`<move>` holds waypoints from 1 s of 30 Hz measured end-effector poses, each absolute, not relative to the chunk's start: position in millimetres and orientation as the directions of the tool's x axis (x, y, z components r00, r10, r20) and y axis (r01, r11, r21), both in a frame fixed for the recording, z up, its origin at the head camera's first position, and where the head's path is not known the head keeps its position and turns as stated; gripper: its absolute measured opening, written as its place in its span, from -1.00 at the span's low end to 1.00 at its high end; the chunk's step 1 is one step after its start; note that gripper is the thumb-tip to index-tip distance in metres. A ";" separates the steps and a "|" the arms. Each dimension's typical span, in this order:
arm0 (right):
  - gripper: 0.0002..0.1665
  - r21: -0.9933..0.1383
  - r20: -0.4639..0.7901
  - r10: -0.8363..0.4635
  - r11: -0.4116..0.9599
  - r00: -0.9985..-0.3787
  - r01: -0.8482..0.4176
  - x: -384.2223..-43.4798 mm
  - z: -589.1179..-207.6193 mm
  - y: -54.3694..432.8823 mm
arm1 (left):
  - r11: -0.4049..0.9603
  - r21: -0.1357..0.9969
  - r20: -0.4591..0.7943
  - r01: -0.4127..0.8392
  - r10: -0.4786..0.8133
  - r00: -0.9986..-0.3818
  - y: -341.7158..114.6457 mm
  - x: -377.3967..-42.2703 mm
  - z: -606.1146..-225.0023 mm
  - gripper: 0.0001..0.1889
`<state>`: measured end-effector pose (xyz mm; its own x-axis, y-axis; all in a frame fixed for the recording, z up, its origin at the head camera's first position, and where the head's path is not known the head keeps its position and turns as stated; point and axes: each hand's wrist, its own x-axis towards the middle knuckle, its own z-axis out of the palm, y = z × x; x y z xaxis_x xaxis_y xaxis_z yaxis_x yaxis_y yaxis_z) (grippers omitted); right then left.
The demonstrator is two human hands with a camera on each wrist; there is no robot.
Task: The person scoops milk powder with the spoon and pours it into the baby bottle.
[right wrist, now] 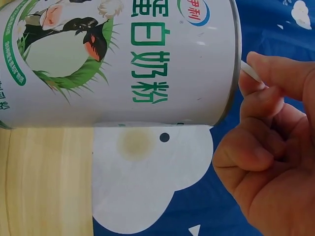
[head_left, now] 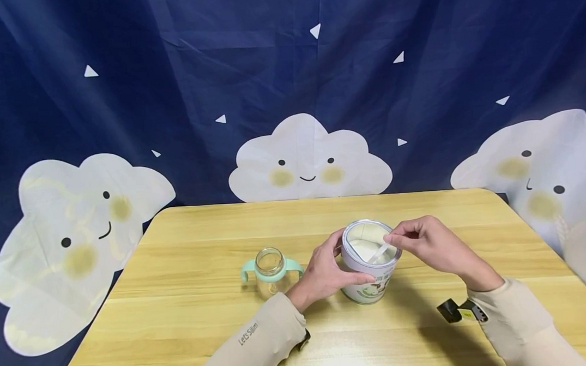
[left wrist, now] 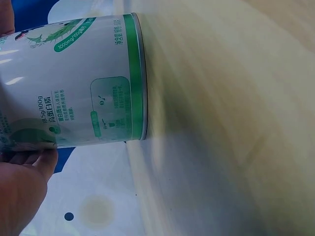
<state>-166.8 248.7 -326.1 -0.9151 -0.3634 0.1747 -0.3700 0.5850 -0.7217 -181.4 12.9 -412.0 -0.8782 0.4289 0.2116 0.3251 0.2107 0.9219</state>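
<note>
A white and green milk powder tin stands without its lid on the table. Pale powder shows inside its opening. My left hand grips the tin's side, fingers behind it and thumb across the front; in the left wrist view part of that hand lies against the tin wall. At the right of the rim, my right hand pinches the handle of a white scoop between thumb and forefinger. The scoop slants down into the tin, and its bowl cannot be made out. In the right wrist view only its handle shows.
Left of the tin, behind my left forearm, stands a clear baby bottle with a mint-green collar and two handles, its top uncapped. The wooden table ends at a dark blue curtain with cloud faces.
</note>
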 end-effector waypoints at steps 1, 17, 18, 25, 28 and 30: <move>-0.80 -0.725 0.169 -0.354 0.587 -0.920 -0.360 -167.1 -326.2 248.8 | 0.214 0.922 0.210 0.324 0.428 -0.879 12.9 -181.2 -412.0 0.04; -0.73 -0.756 0.128 -0.241 0.605 -0.962 -0.252 -171.9 -326.6 255.0 | 0.231 0.924 0.189 0.305 0.419 -0.888 13.7 -180.1 -410.1 0.04; -0.73 -0.757 0.130 -0.236 0.603 -0.963 -0.250 -172.0 -326.4 255.9 | 0.230 0.924 0.189 0.306 0.420 -0.887 13.8 -180.1 -410.0 0.04; -0.72 -0.756 0.158 -0.205 0.605 -0.966 -0.252 -173.5 -324.5 261.1 | 0.226 0.923 0.194 0.312 0.425 -0.884 13.2 -180.3 -410.1 0.04; -0.68 -0.757 0.155 -0.188 0.608 -0.970 -0.239 -172.9 -324.2 262.5 | 0.229 0.922 0.194 0.312 0.425 -0.884 13.0 -180.2 -410.3 0.05; -0.66 -0.759 0.154 -0.173 0.610 -0.973 -0.228 -172.1 -324.0 262.9 | 0.233 0.921 0.192 0.311 0.424 -0.885 13.0 -180.0 -410.5 0.05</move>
<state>-172.1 262.9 -324.0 -0.9729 -0.1727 0.1537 -0.2282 0.6097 -0.7591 -180.0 13.0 -410.5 -0.8850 0.4243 0.1919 0.3114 0.2329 0.9213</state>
